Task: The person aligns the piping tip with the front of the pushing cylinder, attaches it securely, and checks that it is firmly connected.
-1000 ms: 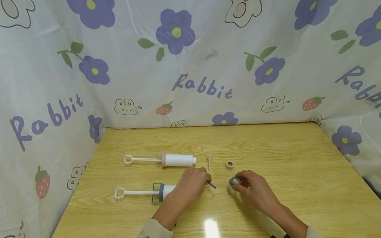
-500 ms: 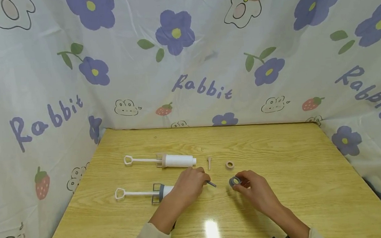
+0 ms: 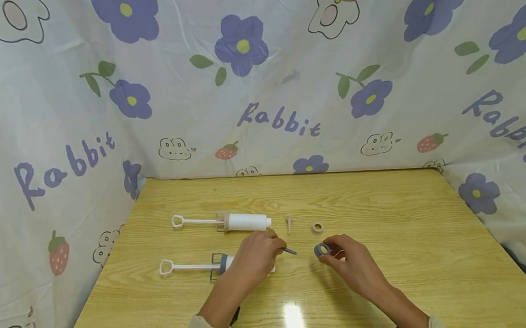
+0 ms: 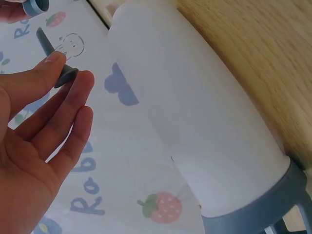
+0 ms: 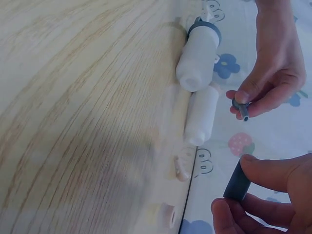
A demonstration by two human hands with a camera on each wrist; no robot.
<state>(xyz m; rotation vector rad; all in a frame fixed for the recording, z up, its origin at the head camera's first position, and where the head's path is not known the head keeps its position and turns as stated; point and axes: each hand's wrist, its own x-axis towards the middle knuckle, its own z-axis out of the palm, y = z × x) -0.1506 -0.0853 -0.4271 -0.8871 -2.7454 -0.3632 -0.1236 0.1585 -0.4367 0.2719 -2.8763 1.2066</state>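
My left hand pinches a small dark grey nozzle by its flared end, between thumb and fingertips. The narrow tip of the nozzle points toward the right hand. In my right hand a dark grey ring is held at its edge by thumb and fingers, its opening visible in the head view. Nozzle and ring are apart, a short gap between them. Beneath the left forearm lies a white syringe-like tube with a grey collar and a white plunger handle; the hand partly hides its barrel.
Behind it lies a similar white tube with a beige collar. A beige nozzle and a beige ring rest to its right on the wooden table. A patterned curtain encloses the table's back and sides.
My left hand has shifted slightly left, and the nozzle has turned closer to level. The right hand has brought the ring a little to the left. Nothing was let go.
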